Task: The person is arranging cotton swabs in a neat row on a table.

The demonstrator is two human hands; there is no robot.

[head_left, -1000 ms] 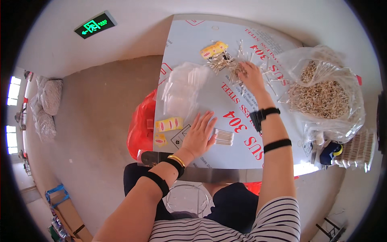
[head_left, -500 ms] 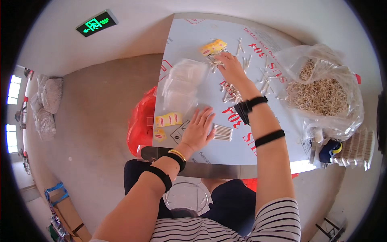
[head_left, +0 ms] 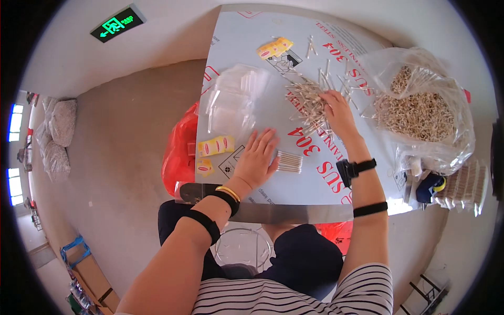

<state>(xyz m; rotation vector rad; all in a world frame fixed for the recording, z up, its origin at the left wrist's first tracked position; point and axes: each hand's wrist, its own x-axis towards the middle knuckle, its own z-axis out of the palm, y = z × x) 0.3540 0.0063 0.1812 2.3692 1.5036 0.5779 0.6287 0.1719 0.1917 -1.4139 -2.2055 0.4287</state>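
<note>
"As your left hand (head_left: pixel 256 157) lies flat on the surface (head_left: pixel 247 31), its fingers aim toward 1 o'clock and clamp on nothing, don't they?"

"Yes, and your neat row of cotton swabs (head_left: pixel 290 161) sits just beside your thumb, at that hand's 3 o'clock; whether the two touch, I cannot tell."

"Which way do those swabs run?"

"Side by side, with their long axis from 9 to 3 o'clock, the right-hand ends dipping slightly toward 4."

"And your right hand (head_left: pixel 340 111)?"

"It is well apart from your left, at the 3 o'clock edge of the loose pile (head_left: pixel 310 102), fingers bent toward 10. I cannot tell whether they have closed on a swab."

"How does your pile lie?"

"At 1 o'clock from your neat row, its swabs crossing at mixed angles. Beyond it, near 12, a few stray swabs (head_left: pixel 312 46) run roughly 12 to 6."

"What else is around you?"

"Clear pouches (head_left: pixel 231 105) at your left hand's 11 o'clock, and a yellow strip (head_left: pixel 216 146) near its 10, long axis 8 to 2. Another yellow packet (head_left: pixel 275 48), angled likewise, lies at the pile's 11, and a clear bag (head_left: pixel 462 152) full of swabs at its 3."
</note>
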